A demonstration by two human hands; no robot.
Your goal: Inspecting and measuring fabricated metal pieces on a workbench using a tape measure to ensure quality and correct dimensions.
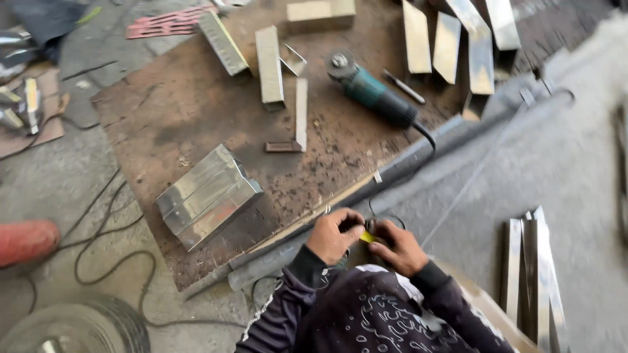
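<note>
My left hand [332, 236] and my right hand [399, 247] meet close together at the near edge of a rusty metal plate [196, 111]. Between their fingers sits a small yellow and black object [366, 235], likely a tape measure; both hands grip it. A long grey bar [405, 176] runs along the plate's edge just beyond my hands. Dark patterned sleeves cover both arms.
On the plate lie a stack of shiny metal pieces [208, 195], several cut steel strips [269, 64], a teal angle grinder [373, 95] with its cable, and a steel square [299, 117]. More steel strips [533, 274] lie at right. Cables and a red cylinder [26, 240] lie at left.
</note>
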